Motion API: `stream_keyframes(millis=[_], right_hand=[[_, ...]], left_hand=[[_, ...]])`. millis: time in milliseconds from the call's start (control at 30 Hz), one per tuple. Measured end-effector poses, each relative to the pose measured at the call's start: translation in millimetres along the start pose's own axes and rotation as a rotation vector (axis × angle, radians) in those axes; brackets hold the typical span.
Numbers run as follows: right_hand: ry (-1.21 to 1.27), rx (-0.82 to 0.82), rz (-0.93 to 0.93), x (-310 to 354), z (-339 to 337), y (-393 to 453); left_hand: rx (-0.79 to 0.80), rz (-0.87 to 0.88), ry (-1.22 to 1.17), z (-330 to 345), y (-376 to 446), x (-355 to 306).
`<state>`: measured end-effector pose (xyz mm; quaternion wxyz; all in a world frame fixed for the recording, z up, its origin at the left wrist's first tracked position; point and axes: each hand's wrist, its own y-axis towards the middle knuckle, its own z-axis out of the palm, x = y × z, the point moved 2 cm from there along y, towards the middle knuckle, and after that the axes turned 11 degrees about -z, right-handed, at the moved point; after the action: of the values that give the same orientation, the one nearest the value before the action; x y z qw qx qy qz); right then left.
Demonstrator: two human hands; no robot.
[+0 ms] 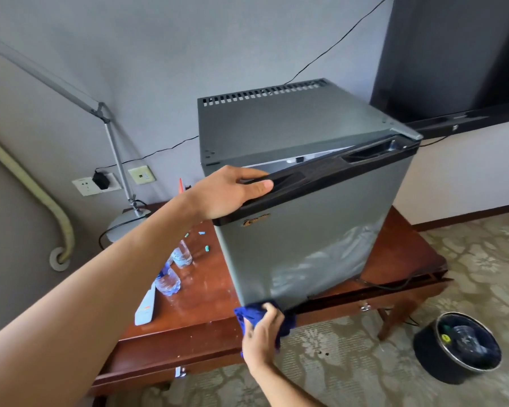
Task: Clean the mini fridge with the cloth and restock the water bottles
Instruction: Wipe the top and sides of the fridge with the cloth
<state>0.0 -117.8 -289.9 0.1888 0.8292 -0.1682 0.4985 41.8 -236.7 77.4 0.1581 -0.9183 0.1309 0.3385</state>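
Nearest the camera, the right hand (262, 333) is closed around a bunched blue cloth (254, 314), pressing it to the bottom corner of the mini fridge (306, 239) door; the cloth looks soft and limp, so it will probably fold to follow edges and is best kept wadded in the palm. Above it, the left hand (232, 190) curls its fingers into the dark recessed strip along the door's top edge, the door slightly ajar. The fridge looks stiff, boxy and probably heavy, and that recess looks the surest hold. It stands on a wooden table (194, 327). Two water bottles (174, 271) lie just left of it, light, thin-walled and likely to roll. A lamp base (124, 224) sits behind them, and a bin (459, 348) stands on the carpet, well apart.
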Motion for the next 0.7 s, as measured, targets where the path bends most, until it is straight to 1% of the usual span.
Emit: stream_keyframes(millis=[33,100,200,300,433,467,533,600,700], right_hand=[[-0.013,0.052,0.060,-12.9,7.4,0.4],[0.011,0.101,0.181,-19.7,14.7,6.7],[0.119,0.163,0.383,-19.3,18.4,22.3],[0.284,0.129,0.574,-20.4,14.5,33.9],[0.551,-0.001,0.721,-16.6,-1.4,47.7],[0.593,-0.044,0.712,-15.8,-9.8,55.4],[0.636,-0.165,0.637,2.2,-39.1,73.3],[0.666,-0.257,0.534,41.9,-77.8,90.7],[0.670,-0.335,0.361,91.7,-121.2,103.9]], left_hand=[[-0.005,-0.007,-0.004,-0.3,1.0,0.7],[-0.026,-0.023,0.013,-3.3,5.3,0.5],[-0.040,-0.047,0.035,-8.2,10.7,1.2],[-0.042,-0.048,0.027,-9.7,12.2,1.0],[-0.032,-0.067,0.028,-10.0,13.8,4.1],[-0.031,-0.068,0.025,-10.9,14.3,3.9],[-0.031,-0.064,0.023,-12.0,15.5,3.3],[-0.020,-0.059,0.022,-12.8,15.9,2.1],[-0.003,-0.053,0.012,-14.5,16.4,1.6]])
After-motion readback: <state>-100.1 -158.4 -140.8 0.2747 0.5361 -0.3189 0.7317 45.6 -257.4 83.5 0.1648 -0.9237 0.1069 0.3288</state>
